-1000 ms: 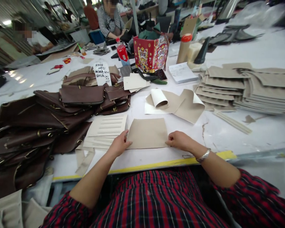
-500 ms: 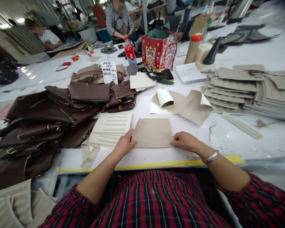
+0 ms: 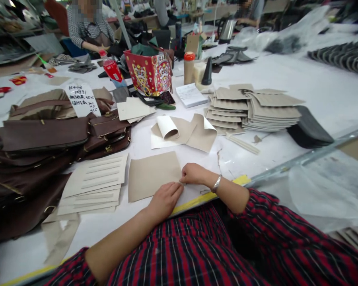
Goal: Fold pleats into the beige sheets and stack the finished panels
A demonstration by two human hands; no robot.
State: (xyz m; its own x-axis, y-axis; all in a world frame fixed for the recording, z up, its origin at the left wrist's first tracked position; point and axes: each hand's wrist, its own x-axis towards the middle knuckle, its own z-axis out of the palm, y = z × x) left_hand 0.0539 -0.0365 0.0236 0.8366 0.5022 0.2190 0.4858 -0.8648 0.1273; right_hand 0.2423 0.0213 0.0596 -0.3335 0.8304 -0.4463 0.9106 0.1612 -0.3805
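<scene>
A flat beige panel lies on the white table in front of me. My left hand rests palm down on its near right part, fingers pressed together and reaching the corner. Beside it, my right hand pinches the panel's right edge at that same corner, the fingertips of both hands almost touching. To the left of the panel is a fanned stack of pale pieces with raised strips. Behind the panel lies a curled beige sheet with a white backing.
Dark brown bags are heaped at the left. Stacked beige pieces stand at the right, near a black pad pile. Further back are a red box, a bottle and a notepad. A person sits across the table.
The view has turned to the right. My left hand has gone from the panel's left edge to its near right corner, close to my right hand, which stays at that corner.
</scene>
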